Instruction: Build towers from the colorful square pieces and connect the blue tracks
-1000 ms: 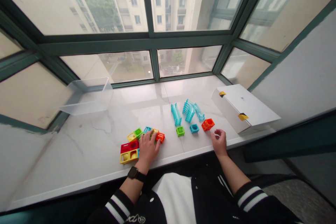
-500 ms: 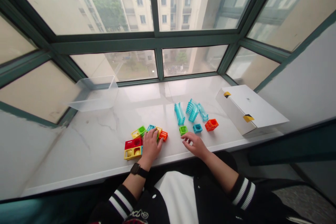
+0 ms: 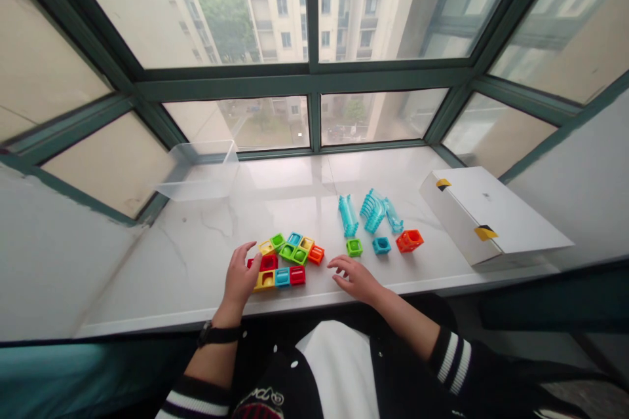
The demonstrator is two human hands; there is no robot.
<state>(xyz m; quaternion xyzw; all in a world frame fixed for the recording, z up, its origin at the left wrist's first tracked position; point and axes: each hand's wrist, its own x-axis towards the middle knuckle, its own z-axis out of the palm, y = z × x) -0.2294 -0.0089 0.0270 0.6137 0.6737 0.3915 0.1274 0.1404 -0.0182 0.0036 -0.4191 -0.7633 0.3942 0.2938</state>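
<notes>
Head view: left hand (image 3: 240,280) loosely open, thumb spread, at the left end of the block cluster (image 3: 287,254); can't tell if it touches the red block (image 3: 269,262). Right hand (image 3: 358,278) half-open, fingers slightly bent, nothing in it, between cluster and lone green block (image 3: 354,247). Blue block (image 3: 381,245), then orange block (image 3: 409,241) further right. Teal track pieces (image 3: 373,211) behind. White box (image 3: 514,209) far right, clear bin (image 3: 196,191) back left.
</notes>
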